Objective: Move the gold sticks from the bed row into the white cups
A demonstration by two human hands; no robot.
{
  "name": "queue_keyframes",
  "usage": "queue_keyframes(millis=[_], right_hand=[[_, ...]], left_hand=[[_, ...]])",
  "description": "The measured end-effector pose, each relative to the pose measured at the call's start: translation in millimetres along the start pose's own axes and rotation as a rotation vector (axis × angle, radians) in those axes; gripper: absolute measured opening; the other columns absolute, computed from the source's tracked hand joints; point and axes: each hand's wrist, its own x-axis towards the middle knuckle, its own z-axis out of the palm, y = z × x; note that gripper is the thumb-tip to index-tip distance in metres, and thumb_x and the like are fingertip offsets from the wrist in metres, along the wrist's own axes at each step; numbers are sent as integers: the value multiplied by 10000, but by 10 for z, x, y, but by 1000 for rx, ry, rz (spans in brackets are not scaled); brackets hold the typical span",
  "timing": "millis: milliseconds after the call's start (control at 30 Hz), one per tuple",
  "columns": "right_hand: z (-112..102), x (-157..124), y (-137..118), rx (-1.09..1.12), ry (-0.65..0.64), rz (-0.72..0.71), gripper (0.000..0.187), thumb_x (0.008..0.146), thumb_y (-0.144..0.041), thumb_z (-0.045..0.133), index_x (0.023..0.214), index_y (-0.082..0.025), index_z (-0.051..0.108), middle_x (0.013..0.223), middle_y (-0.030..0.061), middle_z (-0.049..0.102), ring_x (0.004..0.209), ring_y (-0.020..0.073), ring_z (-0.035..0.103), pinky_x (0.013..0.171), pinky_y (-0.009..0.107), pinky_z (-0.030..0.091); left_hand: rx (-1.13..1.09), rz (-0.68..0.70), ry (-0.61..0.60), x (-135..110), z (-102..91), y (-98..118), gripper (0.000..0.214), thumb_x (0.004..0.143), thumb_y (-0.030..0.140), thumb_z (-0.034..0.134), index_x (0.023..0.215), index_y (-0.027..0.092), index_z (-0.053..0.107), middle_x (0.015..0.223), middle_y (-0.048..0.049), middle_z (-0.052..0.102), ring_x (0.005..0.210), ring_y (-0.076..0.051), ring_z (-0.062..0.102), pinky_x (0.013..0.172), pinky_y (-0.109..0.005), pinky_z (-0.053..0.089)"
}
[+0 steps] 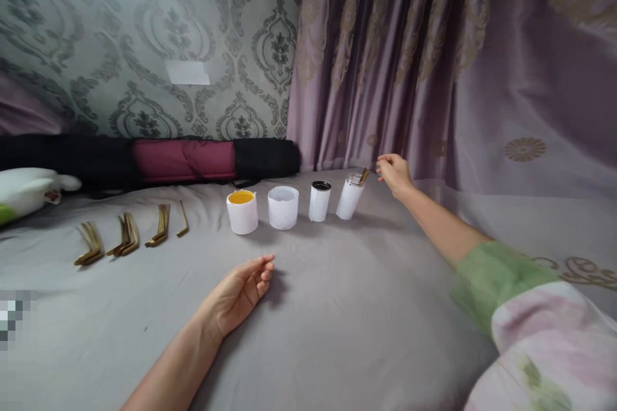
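A: Status on the hands? Use the black-mouthed can (319, 205) as reference.
B: Right hand (396, 174): right of that can, past the silver-rimmed can (349, 201). Fingers loosely curled, part open, no object visible in it. Fingertips just beside the gold rods (365, 175), no contact visible.
A: Rods where exactly?
B: Upper right of the black-mouthed can, poking out of the silver-rimmed can's mouth. That can sits just right of the reference, leaning right in view; real tilt or lens, can't tell.
A: Left hand (243, 292)?
B: Left of the reference, nearer the wearer. Half open, fingers bent, palm bare.
A: Rest of the row?
B: Left of the reference: pale-inside tub (283, 214), then orange-inside tub (243, 219). Farther left: a single bent gold rod (184, 215), then three bent-rod bundles (164, 221). All on grey cloth (361, 308).
A: Behind?
B: Black-and-maroon roll (187, 159), behind and left of the reference. Purple curtain (347, 77) directly behind it.
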Motion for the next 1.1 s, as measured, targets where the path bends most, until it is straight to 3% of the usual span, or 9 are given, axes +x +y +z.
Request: queue_keyframes(millis=[133, 267, 467, 733, 967, 1100], right_hand=[[40, -132, 266, -44, -61, 184, 335, 652, -158, 502, 985, -140, 533, 822, 66, 587, 631, 111, 549, 497, 191, 439], [136, -346, 491, -47, -123, 268, 341, 590, -97, 527, 929, -122, 542, 776, 65, 588, 576, 110, 547, 454, 192, 430], [273, -713, 562, -11, -253, 370, 197, 599, -115, 538, 796, -132, 537, 637, 34, 576, 505, 96, 536, 404, 179, 420], [485, -1266, 194, 105, -513, 409, 164, 639, -152, 525, 802, -155, 521, 696, 43, 586, 505, 82, 532, 389, 165, 416], [760, -1770, -305, 240, -765, 335, 175, 626, -173, 545, 798, -155, 517, 728, 48, 584, 570, 99, 550, 409, 169, 434], [934, -1961, -520, 301, -845, 257, 145, 628, -193, 543, 767, -159, 518, 680, 34, 569, 581, 108, 553, 418, 172, 435]], left_hand=[[-2, 1, -1, -3, 8, 1, 180, 723, 85, 538, 899, 58, 562, 726, -45, 532, 545, -49, 485, 446, -148, 440], [-6, -2, 0, -6, 12, 1, 173, 731, 84, 528, 899, 59, 561, 717, -43, 535, 541, -47, 486, 449, -147, 441], [-16, 3, 12, -2, -3, -1, 165, 734, 86, 526, 895, 64, 555, 717, -46, 550, 547, -51, 501, 458, -146, 442], [-62, -13, -26, -11, -2, 28, 108, 744, 108, 513, 840, 78, 553, 683, -38, 558, 521, -46, 502, 464, -145, 430], [-82, -22, -39, -18, -15, 57, 77, 742, 114, 519, 800, 83, 559, 665, -34, 559, 510, -37, 488, 468, -138, 401], [-106, -11, -54, -12, -40, 60, 92, 735, 127, 535, 809, 83, 567, 661, -36, 561, 515, -37, 479, 466, -135, 385]])
